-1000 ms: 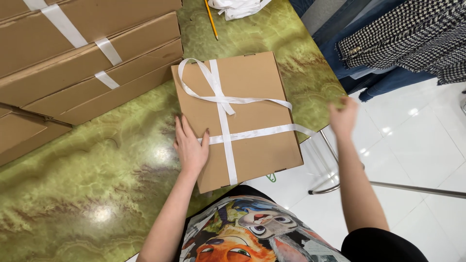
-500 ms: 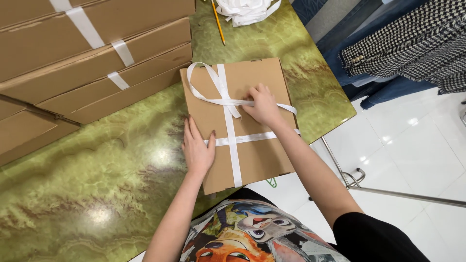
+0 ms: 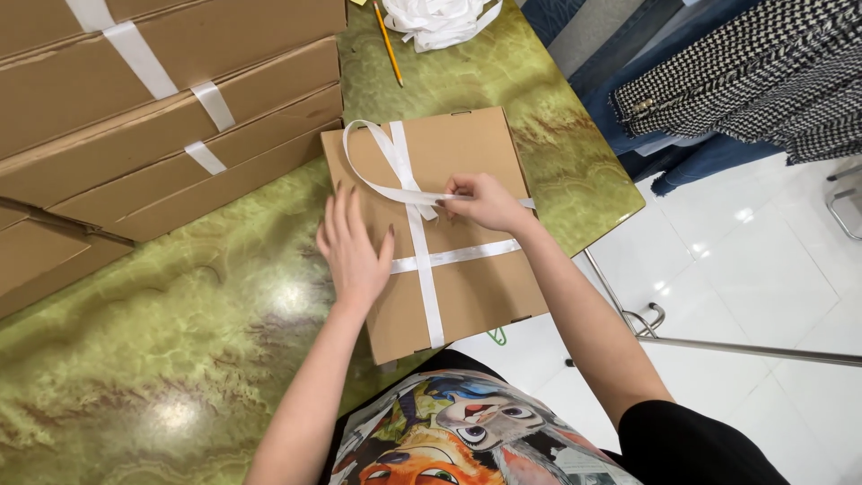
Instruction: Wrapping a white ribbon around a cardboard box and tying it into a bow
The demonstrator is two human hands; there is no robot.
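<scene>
— Cardboard at the far left first: a stack of big flat cartons [image 3: 135,117] banded with white tape, lying on the green marbled counter [image 3: 144,359] from nine o'clock up to eleven.

— And the left hand [image 3: 355,251]?

— Flat, fingers spread, palm pressing the left edge of the flat brown box [image 3: 467,296] near the middle of the view. Nothing is held in its grip; it only weighs the box down.

— The box itself?

— At the counter's near right edge, its near corner overhanging slightly. A white ribbon [image 3: 422,260] crosses it lengthwise and crosswise, with a loose loop curving toward twelve o'clock.

— Right hand [image 3: 485,202]?

— At one o'clock from the left hand, fingertips pinched together on the ribbon just right of the crossing.

— Farther on?

— A yellow pencil [image 3: 389,45] and a heap of white ribbon [image 3: 440,20] at twelve o'clock; checked fabric [image 3: 745,81] hanging at two o'clock.
</scene>
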